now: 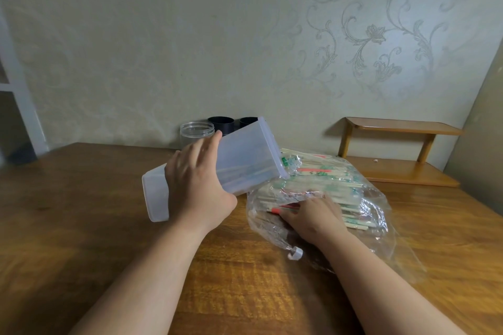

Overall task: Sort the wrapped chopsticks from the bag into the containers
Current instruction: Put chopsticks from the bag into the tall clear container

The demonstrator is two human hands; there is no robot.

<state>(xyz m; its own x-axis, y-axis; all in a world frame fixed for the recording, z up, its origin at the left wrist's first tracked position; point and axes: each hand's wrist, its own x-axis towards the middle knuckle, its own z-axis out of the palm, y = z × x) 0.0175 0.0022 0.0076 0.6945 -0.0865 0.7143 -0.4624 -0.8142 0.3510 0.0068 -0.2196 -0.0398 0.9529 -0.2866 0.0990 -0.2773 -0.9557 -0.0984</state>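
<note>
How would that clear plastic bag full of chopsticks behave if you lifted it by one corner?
Probably floppy: the plastic bag is thin and wrinkled, sagging round its load. The wrapped chopsticks lie loose, so they would likely slide toward the low end. It looks open where the right hand reaches in, so some might spill.

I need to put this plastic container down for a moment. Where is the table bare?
Barest: the left side of the table, between the container in the left hand and the left edge. Also the near strip between the forearms. Crowded: the back, with the jar and black cups, and the right, with the bag, right hand and shelf.
</note>
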